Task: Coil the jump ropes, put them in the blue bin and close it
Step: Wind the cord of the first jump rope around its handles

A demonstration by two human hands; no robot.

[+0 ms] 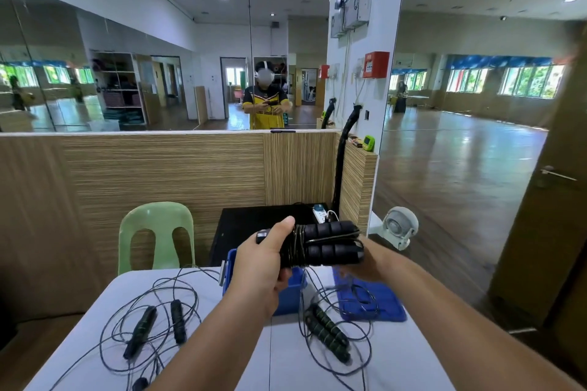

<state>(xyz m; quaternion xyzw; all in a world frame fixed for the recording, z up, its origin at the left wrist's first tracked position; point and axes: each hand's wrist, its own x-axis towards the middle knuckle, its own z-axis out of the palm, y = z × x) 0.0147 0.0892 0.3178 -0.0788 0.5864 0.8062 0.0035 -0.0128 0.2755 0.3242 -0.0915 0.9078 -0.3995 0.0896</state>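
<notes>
Left hand (263, 260) curled round one end of the wound jump rope (330, 246), thumb up. Right hand (365, 267) beneath the other end, blurred and part hidden; grip unclear. Rope: two black foam handles side by side, thin cord wrapped round. Held above the blue bin (293, 292), which the left hand mostly covers.
</notes>
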